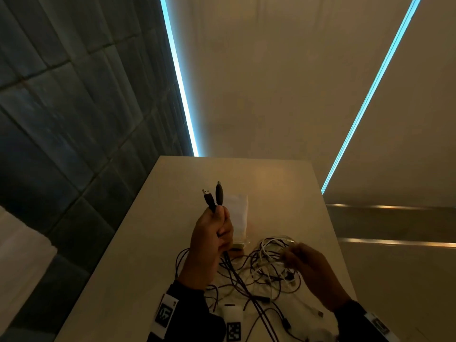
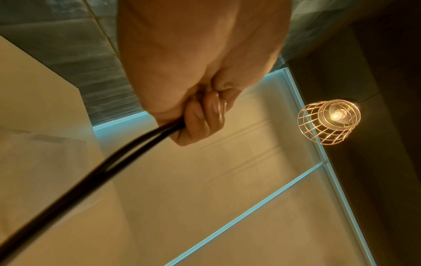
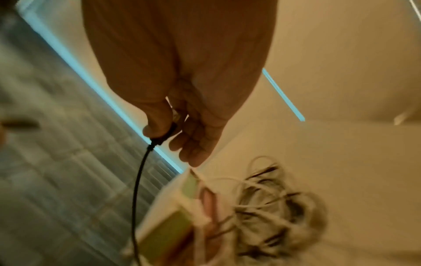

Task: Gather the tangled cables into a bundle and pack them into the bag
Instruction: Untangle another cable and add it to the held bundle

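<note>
A tangle of dark and white cables (image 1: 261, 270) lies on the beige table (image 1: 153, 243) in front of me. My left hand (image 1: 222, 225) is raised above it and grips two black cables (image 2: 127, 153) in a fist (image 2: 202, 117). Their plug ends (image 1: 214, 196) stick up out of the fist. My right hand (image 1: 288, 257) hovers over the right side of the tangle. In the right wrist view its thumb and forefinger (image 3: 168, 129) pinch the plug of a thin black cable (image 3: 138, 180). A pale, see-through bag (image 1: 238, 211) lies flat just behind the left hand.
The table's left edge (image 1: 118, 230) drops off beside a dark padded wall (image 1: 61, 119). Blue light strips (image 1: 180, 82) run up the wall behind. A white block (image 1: 232, 313) lies near the front edge. A caged lamp (image 2: 330, 120) hangs overhead.
</note>
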`<state>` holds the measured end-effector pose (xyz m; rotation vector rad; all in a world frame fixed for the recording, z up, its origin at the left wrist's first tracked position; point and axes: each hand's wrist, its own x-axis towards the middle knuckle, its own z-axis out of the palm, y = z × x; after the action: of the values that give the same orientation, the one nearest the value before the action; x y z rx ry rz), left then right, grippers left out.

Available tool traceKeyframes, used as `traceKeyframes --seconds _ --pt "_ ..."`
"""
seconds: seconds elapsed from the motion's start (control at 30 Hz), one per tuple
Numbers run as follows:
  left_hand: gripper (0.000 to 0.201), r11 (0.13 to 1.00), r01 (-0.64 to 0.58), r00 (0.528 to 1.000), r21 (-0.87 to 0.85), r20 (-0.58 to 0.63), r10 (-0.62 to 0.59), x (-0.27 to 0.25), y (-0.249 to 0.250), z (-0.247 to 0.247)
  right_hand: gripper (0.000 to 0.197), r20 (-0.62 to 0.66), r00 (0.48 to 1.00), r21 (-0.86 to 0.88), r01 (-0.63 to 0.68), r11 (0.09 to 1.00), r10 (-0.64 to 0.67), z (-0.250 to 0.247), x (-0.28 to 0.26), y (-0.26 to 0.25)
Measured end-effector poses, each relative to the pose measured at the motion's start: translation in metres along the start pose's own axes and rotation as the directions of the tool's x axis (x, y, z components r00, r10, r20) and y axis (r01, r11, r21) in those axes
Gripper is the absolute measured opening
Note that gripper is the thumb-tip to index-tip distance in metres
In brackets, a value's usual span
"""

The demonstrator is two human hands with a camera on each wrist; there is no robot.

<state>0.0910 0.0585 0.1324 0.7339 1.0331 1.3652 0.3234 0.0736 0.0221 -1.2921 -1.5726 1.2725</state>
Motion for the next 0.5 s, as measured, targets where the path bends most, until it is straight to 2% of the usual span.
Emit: traceKeyframes --seconds 0.07,0.17,0.27,0.33,0.4,0.5 --pt "0.021 0.994 0.007 1.000 0.112 -0.013 -0.006 0.001 -0.006 0.006 0.014 0.002 1.000 0.306 0.009 0.952 -0.010 0.012 0.007 -0.031" --pt "0.017 0.948 0.030 0.998 0.316 -0.069 -0.008 0.007 -0.019 0.013 0.016 -0.018 0.999 0.546 -0.025 0.837 0.042 0.036 0.018 -0.064" --pt "0.033 0.923 0.096 0.994 0.373 -0.079 -0.072 0.011 -0.031 0.012 0.020 -0.014 0.998 0.589 -0.041 0.807 0.061 0.059 0.023 -0.085" --pt "0.031 0.935 0.095 0.995 0.342 -0.051 -0.082 0.008 -0.033 0.011 0.022 -0.008 0.999 0.590 -0.031 0.807 0.044 0.071 0.024 -0.093" --pt "0.025 0.953 0.074 0.996 0.294 -0.076 -0.054 0.006 -0.030 0.011 0.025 0.018 0.999 0.588 -0.040 0.808 0.036 0.078 0.022 -0.095" --pt "0.028 0.980 0.003 0.984 0.199 -0.175 0.033 0.007 -0.023 0.002 0.024 0.088 0.996 0.526 -0.036 0.850 -0.013 0.080 0.015 -0.086"
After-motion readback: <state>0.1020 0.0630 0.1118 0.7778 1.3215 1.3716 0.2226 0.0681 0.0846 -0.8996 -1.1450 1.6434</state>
